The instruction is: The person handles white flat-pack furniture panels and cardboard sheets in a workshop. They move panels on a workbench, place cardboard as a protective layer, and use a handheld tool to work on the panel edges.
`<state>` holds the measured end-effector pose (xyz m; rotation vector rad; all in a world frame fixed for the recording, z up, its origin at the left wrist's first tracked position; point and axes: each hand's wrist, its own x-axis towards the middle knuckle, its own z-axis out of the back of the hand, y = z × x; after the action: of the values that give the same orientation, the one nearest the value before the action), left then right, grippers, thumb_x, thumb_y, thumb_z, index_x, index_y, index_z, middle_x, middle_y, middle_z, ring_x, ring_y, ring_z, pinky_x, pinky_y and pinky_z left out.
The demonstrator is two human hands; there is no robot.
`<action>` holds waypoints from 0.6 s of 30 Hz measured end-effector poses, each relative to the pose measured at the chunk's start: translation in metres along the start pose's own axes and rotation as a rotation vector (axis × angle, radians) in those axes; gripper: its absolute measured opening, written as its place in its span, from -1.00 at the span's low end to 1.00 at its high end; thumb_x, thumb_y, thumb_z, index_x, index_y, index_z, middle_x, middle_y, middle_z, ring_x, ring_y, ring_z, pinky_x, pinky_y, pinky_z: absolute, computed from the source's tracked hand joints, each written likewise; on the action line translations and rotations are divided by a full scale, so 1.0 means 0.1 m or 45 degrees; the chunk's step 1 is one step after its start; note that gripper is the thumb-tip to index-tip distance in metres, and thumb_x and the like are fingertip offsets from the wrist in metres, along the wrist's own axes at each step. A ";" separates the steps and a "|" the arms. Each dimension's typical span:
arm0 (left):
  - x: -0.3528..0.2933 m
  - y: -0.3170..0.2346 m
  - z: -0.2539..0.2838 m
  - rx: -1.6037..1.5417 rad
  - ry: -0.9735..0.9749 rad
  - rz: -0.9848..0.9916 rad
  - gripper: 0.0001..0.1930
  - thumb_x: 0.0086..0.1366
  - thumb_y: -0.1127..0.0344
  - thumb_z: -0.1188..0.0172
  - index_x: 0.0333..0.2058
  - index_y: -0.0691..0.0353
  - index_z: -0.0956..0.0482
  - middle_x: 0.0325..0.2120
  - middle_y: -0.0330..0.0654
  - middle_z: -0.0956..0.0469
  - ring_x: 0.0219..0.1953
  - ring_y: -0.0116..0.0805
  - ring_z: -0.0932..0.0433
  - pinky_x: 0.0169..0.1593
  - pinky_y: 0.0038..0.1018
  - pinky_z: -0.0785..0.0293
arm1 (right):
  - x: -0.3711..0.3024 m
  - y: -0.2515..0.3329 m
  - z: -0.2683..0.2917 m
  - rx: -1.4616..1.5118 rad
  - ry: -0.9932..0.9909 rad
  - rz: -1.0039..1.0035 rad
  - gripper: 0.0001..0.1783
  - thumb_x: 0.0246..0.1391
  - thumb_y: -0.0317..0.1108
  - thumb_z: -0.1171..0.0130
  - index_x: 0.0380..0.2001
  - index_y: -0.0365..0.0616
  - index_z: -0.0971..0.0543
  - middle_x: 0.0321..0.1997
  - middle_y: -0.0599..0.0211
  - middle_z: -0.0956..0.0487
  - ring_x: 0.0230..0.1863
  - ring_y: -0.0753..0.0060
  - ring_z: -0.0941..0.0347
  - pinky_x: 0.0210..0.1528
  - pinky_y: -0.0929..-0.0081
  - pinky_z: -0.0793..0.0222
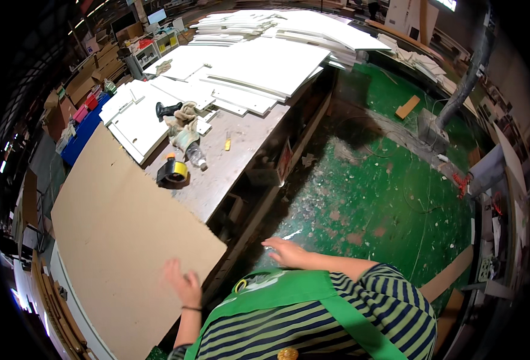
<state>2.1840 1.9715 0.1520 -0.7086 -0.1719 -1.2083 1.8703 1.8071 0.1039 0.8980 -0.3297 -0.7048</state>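
A large sheet of brown cardboard (121, 240) lies over the near left part of the workbench (217, 198). My left hand (183, 287) is over the sheet's near right part, fingers apart, holding nothing; whether it touches the cardboard I cannot tell. To the right, past the bench edge, my right hand (285, 252) reaches out above the floor with its fingers stretched and nothing in them. Beyond the sheet are a roll of tape (173, 173), a plastic bottle (196, 156) lying on its side, crumpled work gloves (184, 122) and a small yellow tool (227, 144).
Flat white panels (265, 63) are piled across the bench's far part. A blue bin (85, 135) stands left of the bench. On the right is a green floor (373, 192) with debris, a cardboard scrap (407, 107) and a post (466, 84).
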 end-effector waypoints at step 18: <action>2.24 -2.31 -3.18 -0.943 0.416 0.314 -0.75 0.43 0.29 0.11 -0.18 0.31 -0.49 -0.40 -0.10 -0.60 -0.28 -0.24 -0.60 -0.13 -0.42 -0.48 | 0.83 -1.93 3.31 0.097 -0.454 -0.343 -0.69 0.13 -0.42 -0.15 -0.04 -0.25 -0.54 -0.13 0.24 -0.61 -0.15 0.48 -0.52 -0.05 0.56 -0.40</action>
<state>1.9834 1.5681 0.1076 -1.1147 0.6512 -1.1223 1.6721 1.4711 0.1437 0.8965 -0.5614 -1.1121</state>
